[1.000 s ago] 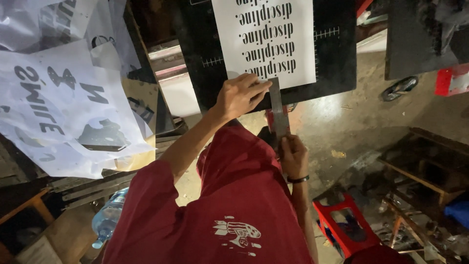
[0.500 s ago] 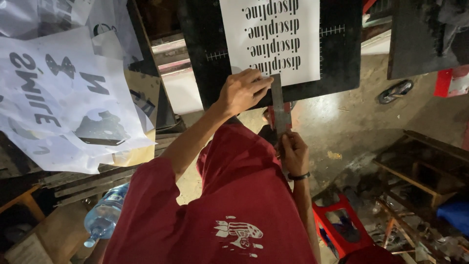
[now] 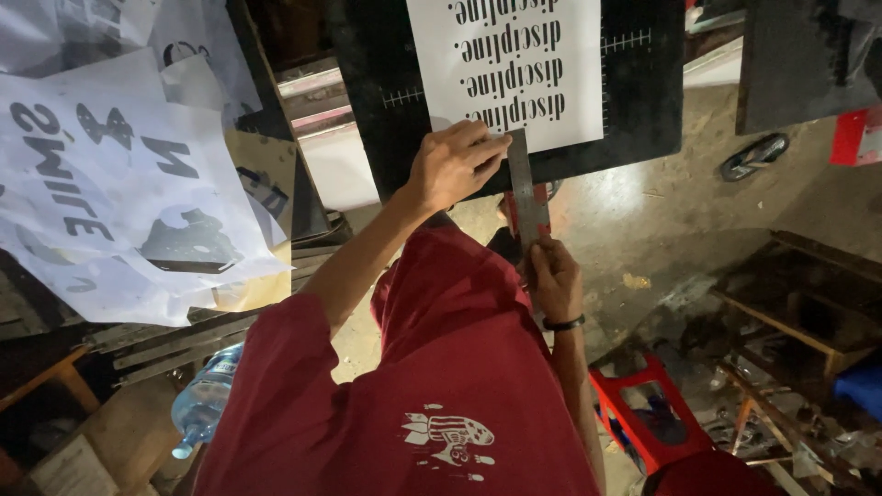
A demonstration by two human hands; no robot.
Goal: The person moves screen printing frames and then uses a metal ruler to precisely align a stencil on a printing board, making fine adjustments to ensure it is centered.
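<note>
While the left hand (image 3: 452, 165) presses flat on the lower edge of the white printed sheet (image 3: 514, 64), its fingers spread over the paper and the top end of a metal ruler (image 3: 527, 193), the right hand (image 3: 554, 278) pinches the ruler's lower end. That right grip is narrow, thumb and fingers closed around the steel strip; the left grip holds nothing, only bearing down with the palm and fingertips. The ruler stands nearly upright in view, running from the sheet's bottom edge down past the rim of the black cutting mat (image 3: 634, 101), which carries the sheet on the tabletop. A black band sits on the right wrist. To the left lie large white stencil sheets (image 3: 110, 184) with cut-out letters, overlapping each other. Below them a clear plastic water bottle (image 3: 204, 400) rests tilted. On the floor at lower right is a red plastic stool (image 3: 643, 422), near dark wooden frames (image 3: 799, 303).
</note>
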